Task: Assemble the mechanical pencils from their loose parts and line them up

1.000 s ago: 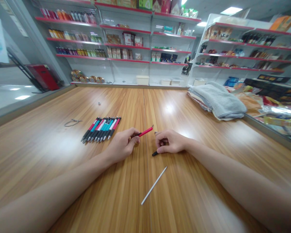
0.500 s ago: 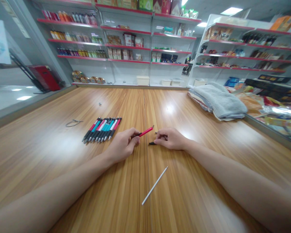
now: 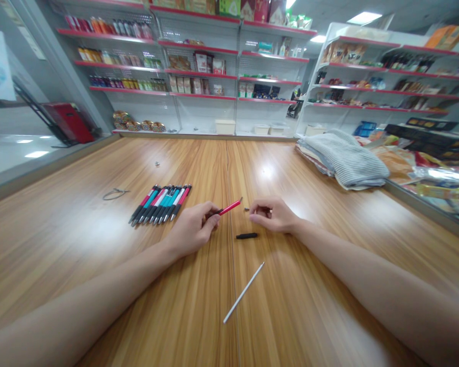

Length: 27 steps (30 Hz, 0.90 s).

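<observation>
My left hand (image 3: 193, 227) is closed round a red pen barrel (image 3: 230, 206) that points up and to the right. My right hand (image 3: 272, 214) pinches a small dark part (image 3: 247, 209) just right of the barrel's tip, a short gap between them. A black pen piece (image 3: 247, 235) lies loose on the wooden table (image 3: 222, 168) below both hands. Nearer me a thin white refill (image 3: 244, 292) lies slanted on the wood. A row of several red, teal and black pens (image 3: 160, 203) lies to the left of my left hand.
A loop of thin wire or band (image 3: 113, 193) and a tiny metal bit (image 3: 157, 163) lie at the left. Folded striped cloths (image 3: 344, 158) are stacked at the right edge, packaged goods (image 3: 436, 173) beyond them. Store shelves (image 3: 199, 66) line the back wall.
My right hand has let the black pen piece down onto the table and moved slightly up, still pinching a small part. My left hand and the red barrel have stayed put.
</observation>
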{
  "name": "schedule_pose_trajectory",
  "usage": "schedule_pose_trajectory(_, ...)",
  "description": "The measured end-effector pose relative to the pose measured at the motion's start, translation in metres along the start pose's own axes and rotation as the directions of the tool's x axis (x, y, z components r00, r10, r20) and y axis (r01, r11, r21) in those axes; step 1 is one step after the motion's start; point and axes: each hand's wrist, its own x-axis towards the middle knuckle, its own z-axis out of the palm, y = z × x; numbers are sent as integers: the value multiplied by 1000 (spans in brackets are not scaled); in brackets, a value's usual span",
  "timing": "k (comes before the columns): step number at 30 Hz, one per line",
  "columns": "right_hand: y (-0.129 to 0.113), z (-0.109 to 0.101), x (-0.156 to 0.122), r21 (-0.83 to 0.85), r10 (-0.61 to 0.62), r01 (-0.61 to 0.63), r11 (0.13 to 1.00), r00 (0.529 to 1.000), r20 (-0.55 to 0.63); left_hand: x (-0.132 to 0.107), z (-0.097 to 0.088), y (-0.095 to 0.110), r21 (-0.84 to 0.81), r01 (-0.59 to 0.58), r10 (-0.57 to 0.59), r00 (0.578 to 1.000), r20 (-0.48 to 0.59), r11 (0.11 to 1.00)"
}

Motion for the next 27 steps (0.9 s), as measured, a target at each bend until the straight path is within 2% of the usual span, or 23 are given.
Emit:
schedule_pose_trajectory(3,-9,0,-1,9,-130,131,991,965,226,0,0,-1,-3,-8,8,1000,-4,1000)
schedule_pose_trajectory(6,-18,4,0,-21,-206,221,975,935,289,0,1,-1,-11,1,-1,1000,7,1000)
schedule_pose_trajectory(8,-19,7,1,-55,-205,225,973,947,247,0,0,-1,-14,5,-5,1000,14,1000)
schedule_pose_trajectory(11,-16,10,1,-186,-187,195,963,980,63,1,0,0,-8,-1,1,1000,21,1000)
schedule_pose_trajectory(13,-13,10,2,-294,-199,184,938,980,-23,1,-1,0,1,-4,4,1000,21,1000)
schedule_pose_trajectory(16,-9,9,3,-363,-190,183,914,982,15,1,-1,0,4,-4,4,1000,20,1000)
schedule_pose_trajectory(19,-7,8,5,-346,-156,164,924,987,51,1,0,0,3,-5,5,1000,17,1000)
schedule_pose_trajectory(24,-9,8,4,-316,-141,151,937,988,55,1,0,0,7,-8,8,1000,14,1000)
schedule_pose_trajectory(27,-10,9,4,-298,-135,133,945,991,12,0,0,-1,0,-12,12,1000,12,1000)
